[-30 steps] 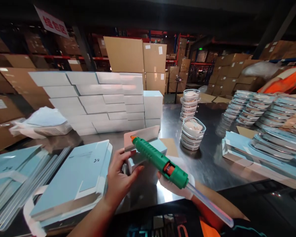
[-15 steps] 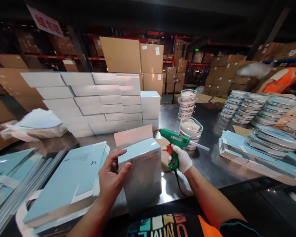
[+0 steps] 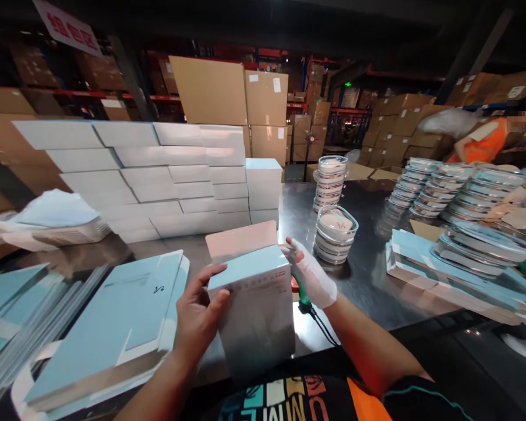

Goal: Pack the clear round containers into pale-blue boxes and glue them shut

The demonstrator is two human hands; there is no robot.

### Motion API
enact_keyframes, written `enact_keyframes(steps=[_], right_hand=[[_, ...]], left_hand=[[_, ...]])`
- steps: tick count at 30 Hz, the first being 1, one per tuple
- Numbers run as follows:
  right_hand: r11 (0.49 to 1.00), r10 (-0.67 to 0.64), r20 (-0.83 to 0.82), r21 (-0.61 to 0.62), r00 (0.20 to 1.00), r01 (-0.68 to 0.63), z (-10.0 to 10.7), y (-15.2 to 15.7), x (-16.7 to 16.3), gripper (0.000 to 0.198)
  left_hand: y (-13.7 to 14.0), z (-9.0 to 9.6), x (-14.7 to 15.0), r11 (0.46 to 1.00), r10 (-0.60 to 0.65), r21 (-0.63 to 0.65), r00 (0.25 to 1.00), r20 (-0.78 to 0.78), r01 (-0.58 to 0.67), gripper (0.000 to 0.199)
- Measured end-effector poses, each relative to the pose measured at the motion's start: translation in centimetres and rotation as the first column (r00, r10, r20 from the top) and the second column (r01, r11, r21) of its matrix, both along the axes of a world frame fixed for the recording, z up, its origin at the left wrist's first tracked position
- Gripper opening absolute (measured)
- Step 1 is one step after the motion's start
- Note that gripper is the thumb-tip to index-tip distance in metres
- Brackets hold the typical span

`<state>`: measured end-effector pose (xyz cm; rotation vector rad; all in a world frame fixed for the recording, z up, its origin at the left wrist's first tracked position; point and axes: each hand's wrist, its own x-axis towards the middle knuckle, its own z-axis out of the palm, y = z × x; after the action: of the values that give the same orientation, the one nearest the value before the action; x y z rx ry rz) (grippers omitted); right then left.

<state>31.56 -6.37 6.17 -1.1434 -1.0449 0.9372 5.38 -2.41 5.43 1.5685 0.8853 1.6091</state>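
A light-blue carton (image 3: 256,316) stands upright before me, its pinkish flap (image 3: 243,240) raised at the far side. My left hand (image 3: 199,310) grips the carton's near left edge, thumb across the front and fingers over the top. Beside the carton's upper right corner is my right hand (image 3: 313,278), in a white fingerless glove, fingers stretched out and holding nothing. Below that hand the green glue gun (image 3: 305,298) rests with its cord trailing down; the carton and my hand hide most of it.
Stacked white cartons (image 3: 149,181) form a wall behind. Flat blue cartons (image 3: 114,316) lie at left, near a white basket (image 3: 79,234). Packs of clear round containers (image 3: 335,234) stand at right, more on a blue stack (image 3: 409,263). A person in an orange vest (image 3: 482,143) is far right.
My right hand has let go of the glue gun, which is now down beside the carton, and its fingers have straightened toward the carton's top corner. My left hand keeps its grip.
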Motion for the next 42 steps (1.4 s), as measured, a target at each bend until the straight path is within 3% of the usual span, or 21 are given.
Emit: enact_keyframes(steps=[3,7,11,14,17,20,23,31,35,37,39,42], right_hand=[[0.987,0.108,0.089,0.109,0.99,-0.118,1.3,-0.4,-2.2,0.052],[0.977,0.164,0.168,0.108,0.972,-0.183,2.7,-1.4,-2.7,0.051],[0.941,0.215,0.269,0.201,0.939,-0.274,3.2,-2.2,-1.2,0.08],[0.915,0.19,0.416,0.254,0.89,-0.314,2.5,-2.5,0.2,0.097],[0.897,0.087,0.507,0.334,0.858,-0.289,1.6,-2.9,0.8,0.061],[0.871,0.058,0.535,0.385,0.843,-0.305,1.4,-3.3,0.5,0.029],[0.841,0.095,0.539,0.407,0.837,-0.357,1.8,-3.6,-0.1,0.026],[0.779,0.107,0.58,0.456,0.807,-0.431,2.3,-3.4,-0.1,0.028],[0.73,0.031,0.6,0.533,0.799,-0.428,1.7,-3.0,-0.1,0.025],[0.726,-0.038,0.63,0.551,0.776,-0.412,1.4,-2.6,-0.3,0.026],[0.74,-0.103,0.707,0.524,0.7,-0.421,1.4,-2.2,-1.0,0.032],[0.75,-0.06,0.859,0.375,0.508,-0.545,2.1,-2.1,-2.1,0.065]], left_hand=[[-0.1,-0.7,0.2,0.998,-0.004,0.062,1.0,-0.013,0.004,0.068],[0.0,-1.6,-0.2,0.996,-0.038,0.082,0.997,-0.066,0.044,0.067],[0.2,-1.6,0.0,0.974,-0.085,0.205,0.993,-0.082,0.1,0.052],[0.4,-1.3,0.8,0.938,-0.14,0.327,0.988,0.056,0.115,0.043],[0.8,-0.6,1.1,0.89,-0.259,0.413,0.96,0.106,0.194,0.044],[1.3,0.4,0.5,0.837,-0.299,0.445,0.948,-0.113,0.317,0.026],[1.5,1.3,-0.1,0.791,-0.328,0.468,0.919,-0.221,0.395,0.025],[1.4,1.4,0.6,0.747,-0.341,0.537,0.919,-0.196,0.392,0.019],[2.1,1.7,-0.4,0.73,-0.33,0.532,0.903,-0.276,0.429,0.02],[2.9,2.8,-1.0,0.703,-0.277,0.526,0.865,-0.418,0.479,0.017],[3.4,4.3,-1.3,0.631,-0.122,0.563,0.785,-0.607,0.534,0.015],[3.2,6.6,-0.7,0.534,0.087,0.582,0.645,-0.759,0.613,0.043]])
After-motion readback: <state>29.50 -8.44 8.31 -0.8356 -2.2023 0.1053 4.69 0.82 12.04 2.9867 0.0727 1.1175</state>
